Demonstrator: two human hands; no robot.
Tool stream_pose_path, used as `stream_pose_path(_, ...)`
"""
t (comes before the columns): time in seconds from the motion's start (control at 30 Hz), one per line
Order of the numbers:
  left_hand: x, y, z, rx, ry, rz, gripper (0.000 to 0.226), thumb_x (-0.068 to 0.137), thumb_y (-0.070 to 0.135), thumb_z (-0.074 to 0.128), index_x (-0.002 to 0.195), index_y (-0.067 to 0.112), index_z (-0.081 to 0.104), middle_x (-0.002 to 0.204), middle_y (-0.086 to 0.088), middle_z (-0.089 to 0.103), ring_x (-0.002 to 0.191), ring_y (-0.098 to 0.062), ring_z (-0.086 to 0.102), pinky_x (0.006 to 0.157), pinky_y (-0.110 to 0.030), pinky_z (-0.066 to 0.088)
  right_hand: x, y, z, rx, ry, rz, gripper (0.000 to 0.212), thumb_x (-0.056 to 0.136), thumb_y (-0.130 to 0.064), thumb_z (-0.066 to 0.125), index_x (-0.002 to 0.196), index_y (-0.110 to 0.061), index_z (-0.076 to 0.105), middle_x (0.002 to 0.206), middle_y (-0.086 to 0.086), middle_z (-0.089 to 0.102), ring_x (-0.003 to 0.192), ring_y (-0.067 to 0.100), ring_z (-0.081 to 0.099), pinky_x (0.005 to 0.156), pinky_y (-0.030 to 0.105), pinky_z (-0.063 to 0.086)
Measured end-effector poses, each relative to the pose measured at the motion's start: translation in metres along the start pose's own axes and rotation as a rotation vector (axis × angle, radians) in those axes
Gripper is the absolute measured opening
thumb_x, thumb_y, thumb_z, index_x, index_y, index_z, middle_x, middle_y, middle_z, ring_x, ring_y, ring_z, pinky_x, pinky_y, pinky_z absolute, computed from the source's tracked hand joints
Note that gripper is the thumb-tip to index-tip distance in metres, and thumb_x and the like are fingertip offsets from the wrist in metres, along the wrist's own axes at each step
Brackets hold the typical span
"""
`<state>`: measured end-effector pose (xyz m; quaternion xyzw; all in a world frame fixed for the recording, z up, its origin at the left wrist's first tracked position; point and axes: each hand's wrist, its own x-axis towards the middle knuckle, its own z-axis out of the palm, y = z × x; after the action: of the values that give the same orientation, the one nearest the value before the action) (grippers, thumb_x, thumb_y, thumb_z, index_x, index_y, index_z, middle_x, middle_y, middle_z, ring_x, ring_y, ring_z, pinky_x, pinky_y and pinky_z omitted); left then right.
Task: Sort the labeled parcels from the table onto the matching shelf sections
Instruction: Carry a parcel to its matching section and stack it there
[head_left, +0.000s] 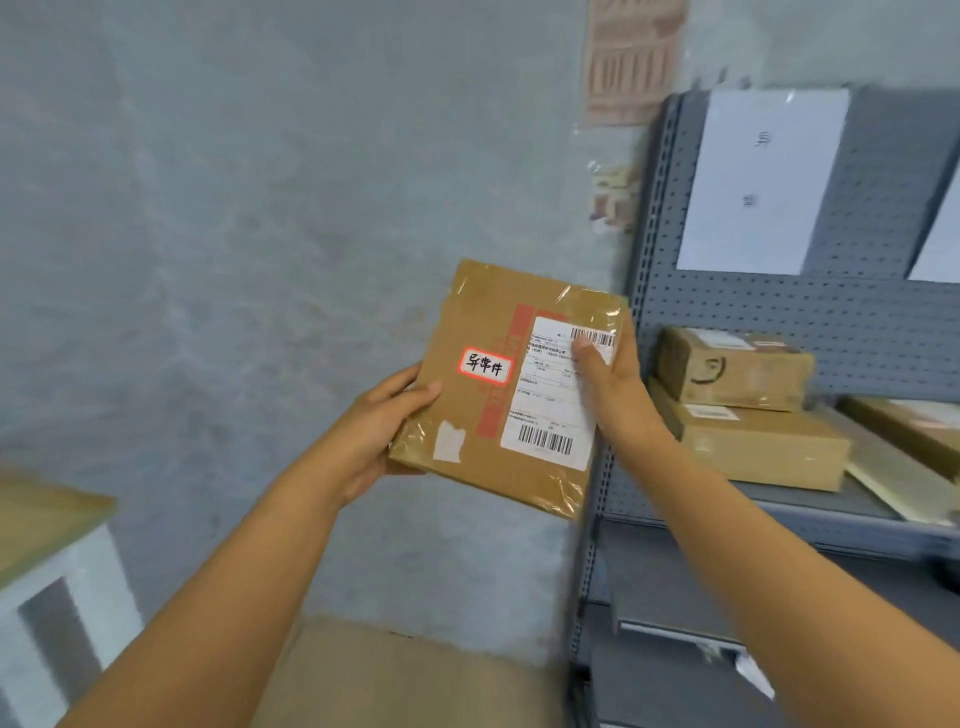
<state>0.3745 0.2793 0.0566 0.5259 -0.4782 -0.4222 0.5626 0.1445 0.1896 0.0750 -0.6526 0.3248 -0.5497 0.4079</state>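
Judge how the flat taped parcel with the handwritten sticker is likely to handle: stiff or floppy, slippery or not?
The flat parcel probably stays stiff: held only at its two side edges by the left hand and right hand, it shows no sag. Glossy clear tape over the cardboard may make it a little slippery. It seems light, since thumb and fingers hold it up without support beneath.

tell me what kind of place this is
Probably a parcel sorting or mail room. Both hands hold a taped parcel with a barcode label and a handwritten sticker. Beside it, a grey metal shelf holds stacked parcels under a paper sign.
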Motion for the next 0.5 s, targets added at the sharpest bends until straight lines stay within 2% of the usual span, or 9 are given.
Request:
stream_pose_path(0.03, 0.010, 0.003, 0.029, 0.011, -0.018, 0.011, 0.029, 0.094, 0.036, 0.063, 0.122, 0.043, 0.064, 0.112, 0.004, 0.075, 0.090, -0.017, 0.073, 0.077, -0.043, 0.059, 0.003, 0.000, -0.030, -0.023, 0.012, -0.005, 0.067, 0.101, -0.035, 0.053, 0.156, -0.031, 0.015, 0.138, 0.005, 0.059, 0.121, 0.023, 0.062, 0.105, 0.050, 0.048)
stream_pose_path(0.1, 0.026, 0.013, 0.078, 0.023, -0.043, 0.050, 0.032, 0.094, 0.035, 0.064, 0.125, 0.041, 0.063, 0.112, 0.006, 0.074, 0.091, -0.017, 0.072, 0.073, -0.041, 0.059, 0.010, -0.001, -0.082, -0.073, 0.050, -0.007, 0.078, 0.100, -0.039, 0.052, 0.158, -0.033, 0.000, 0.135, 0.004, 0.062, 0.117, 0.023, 0.065, 0.102, 0.050, 0.050)
stream_pose_path(0.17, 0.041, 0.025, 0.122, 0.052, -0.069, 0.087, 0.033, 0.092, 0.037, 0.065, 0.125, 0.042, 0.063, 0.112, 0.006, 0.074, 0.088, -0.014, 0.073, 0.067, -0.035, 0.059, 0.017, 0.001, -0.132, -0.090, 0.111, 0.003, 0.080, 0.100, -0.037, 0.054, 0.158, -0.036, -0.003, 0.123, -0.003, 0.066, 0.099, 0.010, 0.072, 0.085, 0.034, 0.060)
stream_pose_path(0.23, 0.056, 0.036, 0.156, 0.120, -0.101, 0.099, 0.033, 0.091, 0.041, 0.066, 0.125, 0.044, 0.063, 0.112, 0.007, 0.074, 0.091, -0.015, 0.073, 0.072, -0.039, 0.061, 0.025, 0.003, -0.176, -0.094, 0.162, 0.009, 0.078, 0.100, -0.032, 0.056, 0.157, -0.034, 0.004, 0.114, -0.007, 0.065, 0.081, -0.002, 0.072, 0.061, 0.016, 0.058)
stream_pose_path(0.27, 0.063, 0.040, 0.171, 0.156, -0.119, 0.092, 0.032, 0.091, 0.044, 0.064, 0.124, 0.045, 0.062, 0.110, 0.007, 0.074, 0.093, -0.017, 0.072, 0.077, -0.043, 0.061, 0.029, 0.004, -0.196, -0.104, 0.178, 0.016, 0.071, 0.099, -0.032, 0.058, 0.155, -0.034, 0.014, 0.116, -0.006, 0.065, 0.081, -0.003, 0.072, 0.059, 0.015, 0.058)
stream_pose_path(0.33, 0.079, 0.047, 0.199, 0.217, -0.146, 0.079, 0.028, 0.092, 0.050, 0.062, 0.120, 0.046, 0.064, 0.104, 0.009, 0.075, 0.096, -0.020, 0.071, 0.084, -0.047, 0.059, 0.034, 0.007, -0.231, -0.134, 0.200, 0.039, 0.045, 0.097, -0.033, 0.061, 0.134, -0.040, 0.038, 0.120, -0.002, 0.066, 0.082, 0.000, 0.072, 0.061, 0.020, 0.061)
stream_pose_path(0.37, 0.088, 0.050, 0.212, 0.231, -0.150, 0.079, 0.027, 0.092, 0.052, 0.061, 0.117, 0.045, 0.065, 0.102, 0.009, 0.075, 0.097, -0.020, 0.071, 0.085, -0.047, 0.058, 0.035, 0.009, -0.246, -0.141, 0.221, 0.053, 0.036, 0.095, -0.034, 0.064, 0.123, -0.041, 0.042, 0.121, 0.001, 0.065, 0.082, 0.002, 0.073, 0.058, 0.020, 0.060)
stream_pose_path(0.5, 0.130, 0.061, 0.253, 0.193, -0.098, 0.093, 0.036, 0.087, 0.049, 0.069, 0.119, 0.034, 0.063, 0.117, 0.005, 0.068, 0.110, -0.018, 0.063, 0.083, -0.043, 0.056, 0.047, 0.019, -0.284, -0.189, 0.356, 0.119, 0.048, 0.090, -0.046, 0.067, 0.125, -0.027, 0.039, 0.129, 0.010, 0.057, 0.095, 0.023, 0.071, 0.063, 0.032, 0.060)
